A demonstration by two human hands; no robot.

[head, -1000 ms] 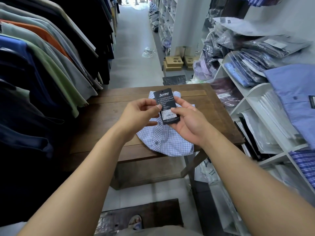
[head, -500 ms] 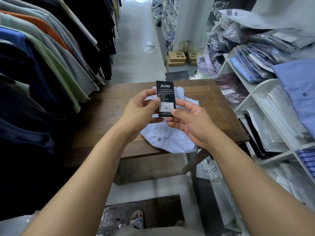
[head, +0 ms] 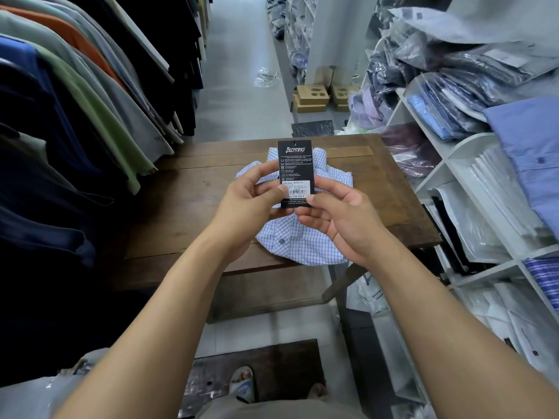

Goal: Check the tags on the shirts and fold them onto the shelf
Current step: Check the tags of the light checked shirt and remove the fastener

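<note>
Fingers (head: 279, 191) of your left hand (head: 248, 207) and right hand (head: 341, 219) pinch the tag's (head: 295, 167) lower edges, holding it upright. Beneath them the shirt (head: 302, 243) lies on the bench (head: 181, 213).

The tag (head: 295, 173) covers the middle of the shirt (head: 302, 237) behind it, and both hands hide more: the left hand (head: 248, 207) masks the shirt's left side, the right hand (head: 341, 219) its right side. The left thumb overlaps the tag's left edge and the right thumb its lower right corner. The small print below the brand name and on the white sticker is too fine to read. Right of the right hand, the shelf (head: 472, 146) runs out of the picture's edge. Left of the left hand, the hanging clothes (head: 90, 101) are cut off, their lower parts lost in shadow.
</note>
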